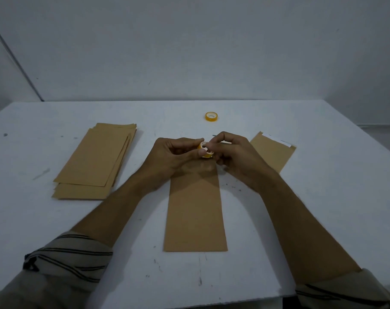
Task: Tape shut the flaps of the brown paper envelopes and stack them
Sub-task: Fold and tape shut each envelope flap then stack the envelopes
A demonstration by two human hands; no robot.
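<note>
Brown envelope [195, 210] lies flat on white surface [323, 197]. Over its far end, left hand [174, 155] grips yellow tape roll [204, 150]; right hand [234, 152] pinches the roll's edge. Envelope stack [95, 161] lies left of it; second roll [211, 116] beyond.

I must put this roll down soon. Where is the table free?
Free: the table between the envelope stack and the middle envelope, and its right edge near the right envelope. Crowded: the centre, where the left hand and right hand grip the held tape roll, the spare tape roll just behind.
</note>
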